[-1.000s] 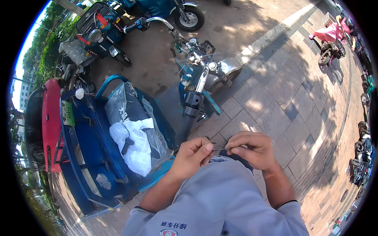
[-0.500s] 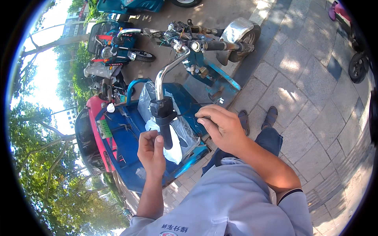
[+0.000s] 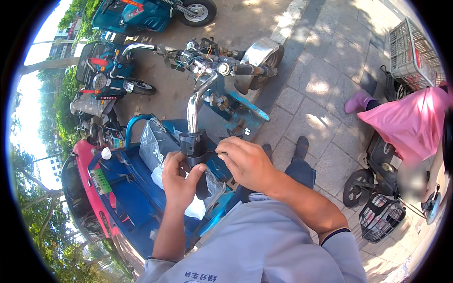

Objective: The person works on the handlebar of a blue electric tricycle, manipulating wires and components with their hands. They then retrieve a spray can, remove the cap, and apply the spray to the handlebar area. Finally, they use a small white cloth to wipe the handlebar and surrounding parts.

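A chrome handlebar (image 3: 192, 109) comes toward me, with a black switch housing (image 3: 191, 144) and a black rubber grip (image 3: 202, 187) at its end. My left hand (image 3: 178, 184) is closed around the grip just below the housing, thumb on the near side; its fingertips are partly hidden. Right beside the housing, my right hand (image 3: 247, 162) pinches a thin dark rod (image 3: 212, 152) between thumb and forefinger. The rod's other end meets the housing's right side; its exact kind is too small to tell.
Below the handlebar lies a blue cargo bed (image 3: 134, 181) holding a clear plastic bag (image 3: 158, 137). A chrome-fendered front wheel (image 3: 276, 59) stands ahead. Parked three-wheelers (image 3: 134, 19) line the far left. At right, a person in pink (image 3: 410, 122) rides a two-wheeler with baskets (image 3: 381, 217).
My left hand has moved up and closed around the grip by the housing. The right hand has brought the rod closer to it. The rider at right has come further into view.
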